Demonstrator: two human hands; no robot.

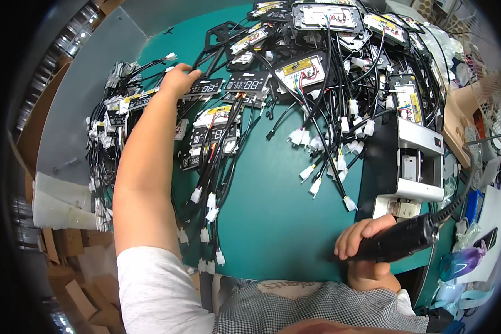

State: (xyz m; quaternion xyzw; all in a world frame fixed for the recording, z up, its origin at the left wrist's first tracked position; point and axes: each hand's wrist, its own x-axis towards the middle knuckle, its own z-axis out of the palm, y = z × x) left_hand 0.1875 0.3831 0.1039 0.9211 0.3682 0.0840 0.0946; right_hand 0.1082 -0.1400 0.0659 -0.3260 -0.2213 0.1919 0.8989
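Observation:
My left hand (pixel 178 81) reaches to the far left of the green table, over a pile of wired display boards. Its fingers look curled, and whatever they hold is hidden beneath them. Just right of it lies a display board (pixel 205 87) with white digits, beside another display board (pixel 247 82). Nearer me is a stack of display boards (pixel 214 135) with cables trailing toward the front edge. At the front right, my right hand (pixel 367 245) is wrapped round a black electric screwdriver (pixel 398 239). Its coiled cord runs off to the right.
Black housings with wiring (pixel 303 72) are heaped at the back right, their white connectors (pixel 299 136) spreading inward. A silver and black machine (pixel 420 158) stands at the right. More wired boards (pixel 117 106) pile up at left, near a translucent bin (pixel 61 203). A purple-teal bottle (pixel 463 261) lies far right.

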